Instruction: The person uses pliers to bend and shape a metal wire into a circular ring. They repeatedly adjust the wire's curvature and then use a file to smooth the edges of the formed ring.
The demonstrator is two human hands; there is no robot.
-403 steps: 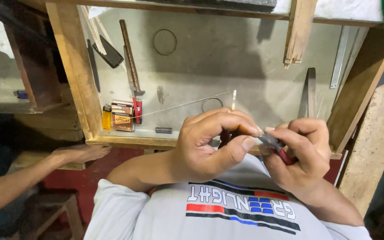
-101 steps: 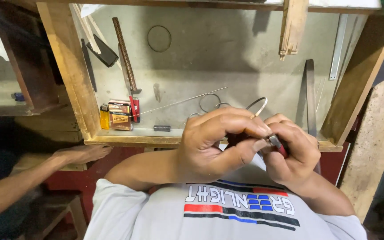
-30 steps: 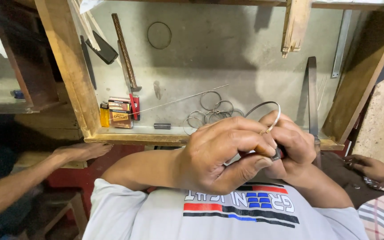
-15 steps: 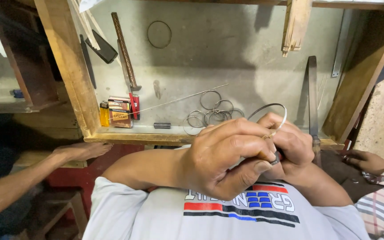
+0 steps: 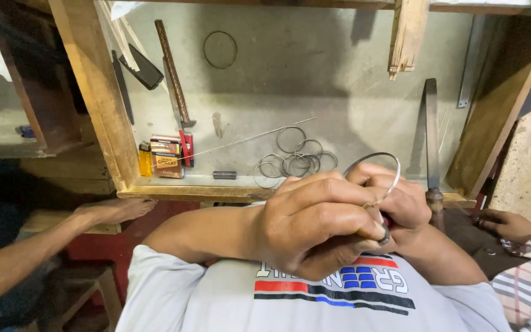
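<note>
Workbench tray (image 5: pixel 124 166): one held wire ring (image 5: pixel 381 161)

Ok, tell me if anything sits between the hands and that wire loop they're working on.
Nothing visible does. The left hand and right hand already grip the wire loop at its lower end. The finished rings lie apart on the bench beyond.

thin silvery wire ring (image 5: pixel 381 161), curved loop standing upright, lower ends hidden between clasped fingers
</note>
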